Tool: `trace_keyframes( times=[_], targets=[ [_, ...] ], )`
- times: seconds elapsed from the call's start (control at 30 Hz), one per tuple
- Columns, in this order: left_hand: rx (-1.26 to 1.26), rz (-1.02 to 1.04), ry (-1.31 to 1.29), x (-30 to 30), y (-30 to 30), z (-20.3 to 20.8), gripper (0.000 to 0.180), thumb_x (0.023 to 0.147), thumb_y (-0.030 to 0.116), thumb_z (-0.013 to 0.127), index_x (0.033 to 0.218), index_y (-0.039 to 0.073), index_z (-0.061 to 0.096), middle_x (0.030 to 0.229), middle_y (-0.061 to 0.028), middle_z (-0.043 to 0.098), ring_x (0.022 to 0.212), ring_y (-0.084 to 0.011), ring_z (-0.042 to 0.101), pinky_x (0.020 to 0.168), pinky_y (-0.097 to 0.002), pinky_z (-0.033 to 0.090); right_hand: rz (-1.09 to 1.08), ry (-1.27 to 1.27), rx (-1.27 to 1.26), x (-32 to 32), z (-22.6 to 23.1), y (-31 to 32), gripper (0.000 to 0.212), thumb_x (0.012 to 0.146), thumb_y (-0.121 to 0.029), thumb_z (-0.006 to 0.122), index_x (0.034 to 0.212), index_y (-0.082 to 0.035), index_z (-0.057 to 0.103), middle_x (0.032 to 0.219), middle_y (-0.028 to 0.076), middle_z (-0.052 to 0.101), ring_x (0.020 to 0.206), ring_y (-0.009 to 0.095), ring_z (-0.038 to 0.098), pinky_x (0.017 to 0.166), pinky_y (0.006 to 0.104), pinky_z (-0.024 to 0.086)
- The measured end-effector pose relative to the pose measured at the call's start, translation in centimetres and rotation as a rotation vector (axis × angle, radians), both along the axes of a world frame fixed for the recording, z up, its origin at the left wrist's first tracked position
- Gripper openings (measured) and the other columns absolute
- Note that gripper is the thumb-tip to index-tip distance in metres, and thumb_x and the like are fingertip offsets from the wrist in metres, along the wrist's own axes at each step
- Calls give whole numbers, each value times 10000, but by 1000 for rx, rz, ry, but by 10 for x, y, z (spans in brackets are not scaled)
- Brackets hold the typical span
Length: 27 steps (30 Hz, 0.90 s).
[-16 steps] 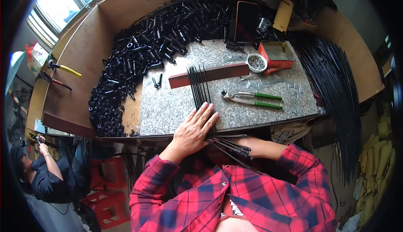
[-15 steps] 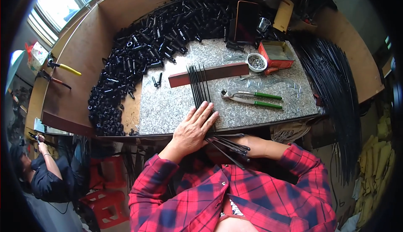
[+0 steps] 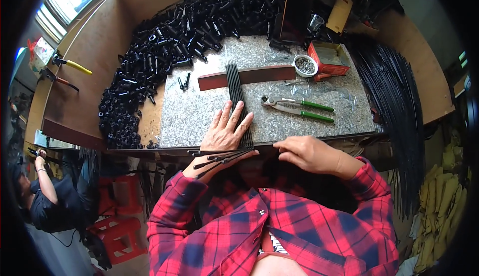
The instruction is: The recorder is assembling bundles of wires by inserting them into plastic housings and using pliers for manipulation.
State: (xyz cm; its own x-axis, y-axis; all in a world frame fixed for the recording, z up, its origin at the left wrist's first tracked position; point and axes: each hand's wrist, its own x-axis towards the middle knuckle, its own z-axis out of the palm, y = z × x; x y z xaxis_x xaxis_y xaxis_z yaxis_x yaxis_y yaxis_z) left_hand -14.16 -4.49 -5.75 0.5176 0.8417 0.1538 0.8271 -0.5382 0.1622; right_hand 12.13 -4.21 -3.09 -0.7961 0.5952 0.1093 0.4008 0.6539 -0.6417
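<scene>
My left hand (image 3: 223, 137) lies palm down at the front edge of the stone slab, its fingers stretched and spread. The fingers rest against a flat row of thin black rods (image 3: 235, 89). These rods cross a long dark-red bar (image 3: 267, 74) at their far end. At the near end their thicker tips (image 3: 209, 158) fan out leftward over my left wrist. My right hand (image 3: 309, 152), half curled and empty, hovers off the slab's front edge, thumb and fingers slightly apart. Green-handled pincers (image 3: 299, 107) lie on the slab to the right of the rods.
Black tubular parts (image 3: 199, 24) heap along the back and left. Far right, a long bundle of black rods (image 3: 389, 86) overhangs the edge. A white bowl of small metal pieces (image 3: 305, 66), a red box (image 3: 328, 59) and a phone (image 3: 294, 19) sit back right. Another person (image 3: 50, 191) works at left.
My right hand has come out from under the rods and moved up to the right. The rods' near ends have swung leftward over my left wrist, and the row is tighter and straighter.
</scene>
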Motion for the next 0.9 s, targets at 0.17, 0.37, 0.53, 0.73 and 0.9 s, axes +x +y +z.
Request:
trace_keyframes(
  times=[0.17, 0.37, 0.53, 0.73, 0.9],
  targets=[
    [24, -15, 13, 2, 6, -3, 935, 728, 646, 634, 1447, 127, 339, 1518, -186, 233, 1413, -410, 156, 1139, -486, 184, -155, 22, 183, 9, 16, 18, 224, 877, -148, 621, 1022, 22, 634, 904, 189, 655, 831, 340, 641, 732, 374, 507],
    [53, -15, 22, 1, 6, -6, 968, 699, 603, 683, 1446, 101, 327, 1524, -137, 253, 1420, -398, 147, 1125, -499, 220, -536, 35, 308, 48, 46, 98, 208, 872, -150, 618, 952, 38, 659, 896, 198, 663, 798, 295, 657, 724, 345, 506],
    [53, -36, 42, 1, 4, -1, 991, 706, 646, 634, 1442, 60, 322, 1523, -103, 268, 1412, -403, 168, 1116, -510, 228, -734, -260, 535, 92, 44, 177, 205, 819, -141, 631, 955, 6, 676, 895, 200, 669, 870, 337, 650, 784, 388, 505],
    [78, -57, 53, 0, 2, -1, 1001, 726, 715, 554, 1440, 50, 329, 1517, -103, 277, 1399, -419, 189, 1109, -518, 238, -785, -614, 406, 125, 17, 228, 219, 725, -119, 704, 932, -49, 709, 947, 200, 669, 923, 350, 648, 813, 414, 519],
    [59, -46, 46, 0, 1, -3, 999, 742, 725, 524, 1439, 37, 326, 1518, -114, 272, 1400, -417, 189, 1113, -513, 232, -703, -676, 269, 130, 14, 245, 239, 682, -84, 714, 919, -52, 717, 928, 203, 673, 903, 346, 656, 793, 402, 525]
  ],
)
